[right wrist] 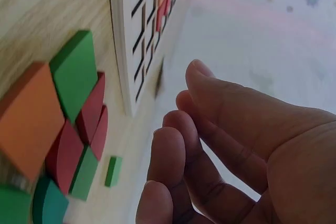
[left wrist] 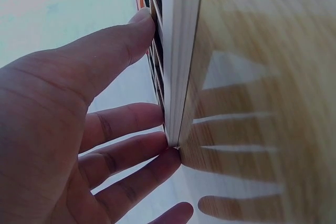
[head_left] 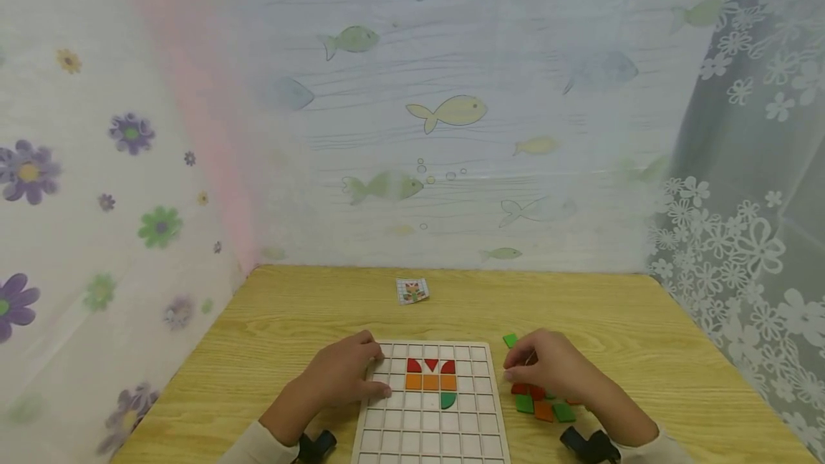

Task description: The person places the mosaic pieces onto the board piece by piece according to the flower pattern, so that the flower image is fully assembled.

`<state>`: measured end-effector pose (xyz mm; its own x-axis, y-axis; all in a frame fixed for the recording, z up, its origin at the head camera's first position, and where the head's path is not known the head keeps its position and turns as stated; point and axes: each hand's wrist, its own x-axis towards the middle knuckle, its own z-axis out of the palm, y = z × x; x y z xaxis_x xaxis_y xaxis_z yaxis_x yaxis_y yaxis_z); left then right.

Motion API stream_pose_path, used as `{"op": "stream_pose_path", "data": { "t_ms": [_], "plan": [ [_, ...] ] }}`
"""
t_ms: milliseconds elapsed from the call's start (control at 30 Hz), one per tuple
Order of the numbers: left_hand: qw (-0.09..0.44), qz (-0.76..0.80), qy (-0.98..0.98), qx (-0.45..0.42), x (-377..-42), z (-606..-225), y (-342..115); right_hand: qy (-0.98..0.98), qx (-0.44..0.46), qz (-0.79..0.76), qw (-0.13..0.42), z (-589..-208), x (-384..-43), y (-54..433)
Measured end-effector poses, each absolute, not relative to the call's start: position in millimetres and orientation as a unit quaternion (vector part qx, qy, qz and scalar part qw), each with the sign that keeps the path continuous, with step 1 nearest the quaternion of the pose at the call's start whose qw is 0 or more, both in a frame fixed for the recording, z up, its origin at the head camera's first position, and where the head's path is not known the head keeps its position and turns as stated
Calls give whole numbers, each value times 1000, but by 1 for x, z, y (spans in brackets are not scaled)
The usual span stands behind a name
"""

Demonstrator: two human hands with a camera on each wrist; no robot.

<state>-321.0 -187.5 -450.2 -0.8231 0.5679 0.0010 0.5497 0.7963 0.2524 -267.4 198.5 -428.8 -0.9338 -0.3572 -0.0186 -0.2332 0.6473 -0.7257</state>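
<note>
My left hand point(head_left: 348, 372) rests at the left edge of a white grid board point(head_left: 417, 422). In the left wrist view its thumb point(left wrist: 139, 30) lies on the board's face and the extended fingers touch the rim. On the board are several red pieces point(head_left: 430, 364), a row of orange squares point(head_left: 431, 382) and a dark green quarter-round piece point(head_left: 447, 399). My right hand point(head_left: 548, 362) hovers beside a pile of loose pieces right of the board. Its fingers are loosely bent, with nothing showing between thumb and fingertips. In the pile are an orange square point(right wrist: 32, 119) and a green square point(right wrist: 74, 74).
A small picture card point(head_left: 412, 291) with a coloured grid pattern lies on the wooden table point(head_left: 309, 299) beyond the board. One light green piece point(head_left: 510, 340) lies apart from the pile, behind it. Patterned curtains point(head_left: 412, 127) hang around the table's back and sides.
</note>
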Motion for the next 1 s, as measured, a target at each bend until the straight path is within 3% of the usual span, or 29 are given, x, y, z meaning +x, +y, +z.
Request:
{"op": "stream_pose_path", "data": {
  "t_ms": [467,1000],
  "plan": [
    [31,120,947,298,-320,-449,-188,919,-114,-373,55,-427,-272,235],
    [35,120,946,299,-322,-451,-189,920,-93,-369,94,-437,-282,260]
  ]
}}
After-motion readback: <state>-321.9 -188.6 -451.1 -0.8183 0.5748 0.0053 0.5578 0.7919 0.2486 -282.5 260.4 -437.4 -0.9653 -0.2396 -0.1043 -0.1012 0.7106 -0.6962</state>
